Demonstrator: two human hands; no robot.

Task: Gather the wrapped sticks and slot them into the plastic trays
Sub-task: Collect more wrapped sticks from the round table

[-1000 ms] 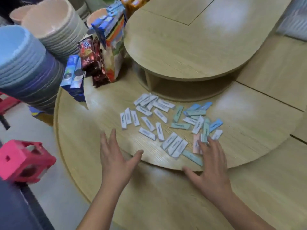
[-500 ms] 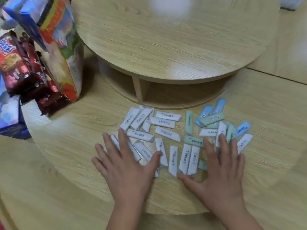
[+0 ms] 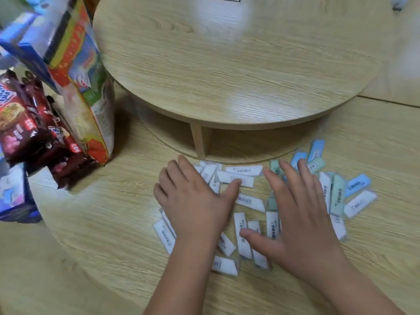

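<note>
1. Our left hand [image 3: 193, 201] lies palm down at lower centre of the frame, fingers straight and spread wide, pressing on white wrapped sticks [image 3: 244, 170] and gripping none.
2. Our right hand [image 3: 295, 214] lies just beside it to the right, equally flat and wide. Its fingers cover green and white pieces, and its thumb touches a white one.
3. The heap is scattered on the desk [image 3: 102, 235] under and around both hands. The white ones lie at the left and between the hands, while the green sticks [image 3: 338, 194] and blue sticks [image 3: 358, 185] lie at the right edge.
4. Above the hands we see a raised round wooden tier [image 3: 227, 64] on a short post.
5. At upper left stands a colourful snack box [image 3: 84, 76], with dark red snack packets [image 3: 29, 133] beside it at the left edge.
</note>
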